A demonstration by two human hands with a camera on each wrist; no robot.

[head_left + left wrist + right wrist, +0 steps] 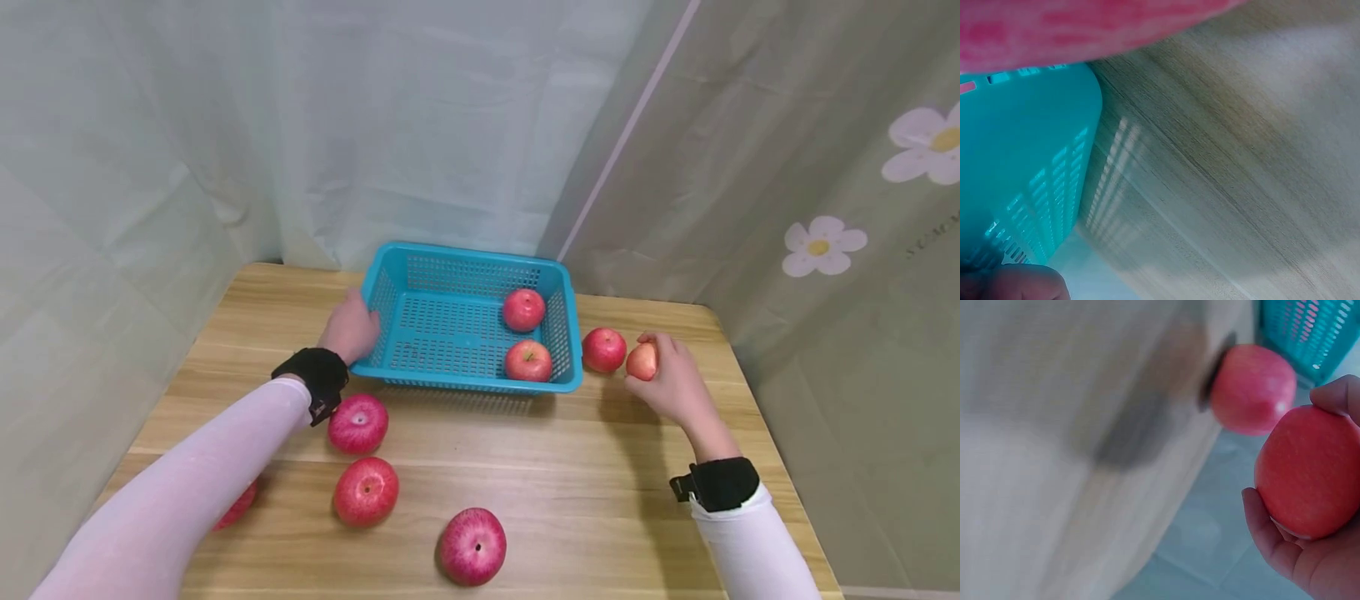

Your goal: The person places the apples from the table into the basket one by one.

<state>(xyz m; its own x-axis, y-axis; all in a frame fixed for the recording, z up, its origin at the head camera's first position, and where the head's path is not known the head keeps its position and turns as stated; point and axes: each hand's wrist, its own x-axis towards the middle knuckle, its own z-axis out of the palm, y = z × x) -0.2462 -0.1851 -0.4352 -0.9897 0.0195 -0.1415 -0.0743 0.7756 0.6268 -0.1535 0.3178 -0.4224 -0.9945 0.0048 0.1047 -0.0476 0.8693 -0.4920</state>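
A blue perforated plastic basket [465, 382] stands toward the back of the table, with two red apples inside at its right end. At the basket's left end my left hand [351, 327] grips the rim; in the left wrist view a fingertip [1025, 283] shows against the basket wall. To the right of the basket, my right hand [672, 379] holds an apple [1310, 472] between thumb and curled fingers, low over the table. Another red apple [603, 350] sits between that hand and the basket's right side.
On the wooden table [570, 500], a red apple [358, 423] lies by my left wrist, with a second apple [367, 492] in front of it. A third apple [472, 547] is nearer the front. My left sleeve partly hides one more apple [238, 507]. Curtains [450, 125] hang behind.
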